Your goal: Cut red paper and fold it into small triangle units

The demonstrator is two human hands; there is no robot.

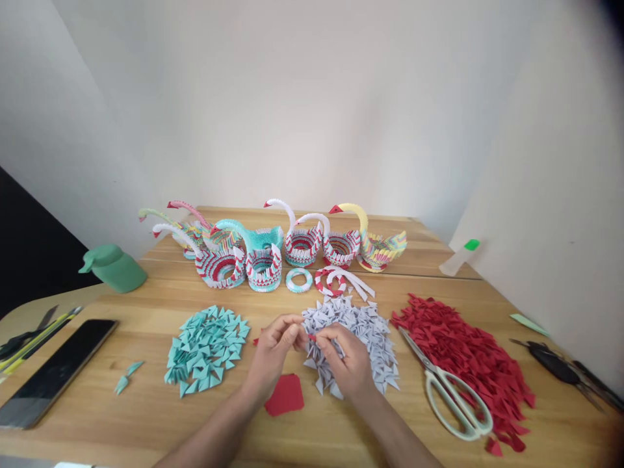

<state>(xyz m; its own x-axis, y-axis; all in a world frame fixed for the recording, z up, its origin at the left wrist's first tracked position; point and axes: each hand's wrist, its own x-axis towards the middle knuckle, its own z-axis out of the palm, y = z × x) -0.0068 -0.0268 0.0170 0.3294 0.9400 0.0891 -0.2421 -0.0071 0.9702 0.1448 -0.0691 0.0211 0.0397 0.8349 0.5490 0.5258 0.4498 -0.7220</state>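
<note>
Between my two hands, at the fingertips, is a small piece of red paper point(312, 337), mostly covered by the fingers. My left hand point(277, 351) pinches it from one side, and my right hand point(345, 361) closes on it from the other. Behind and under my right hand spreads a heap of pale lilac folded paper triangles point(361, 325). A small stack of red paper rectangles point(285, 395) lies just below my left hand. Another bit of red paper point(256, 341) peeks out at that hand's left edge.
Teal triangles point(207, 351) are heaped left, red triangles point(468, 357) right, with white-handled scissors point(453, 396) against them. Several folded-paper swans point(263, 260) stand behind, two paper rings point(299, 280) before them. A phone point(58, 370) and green container point(117, 270) are left, a glue bottle point(458, 259) right.
</note>
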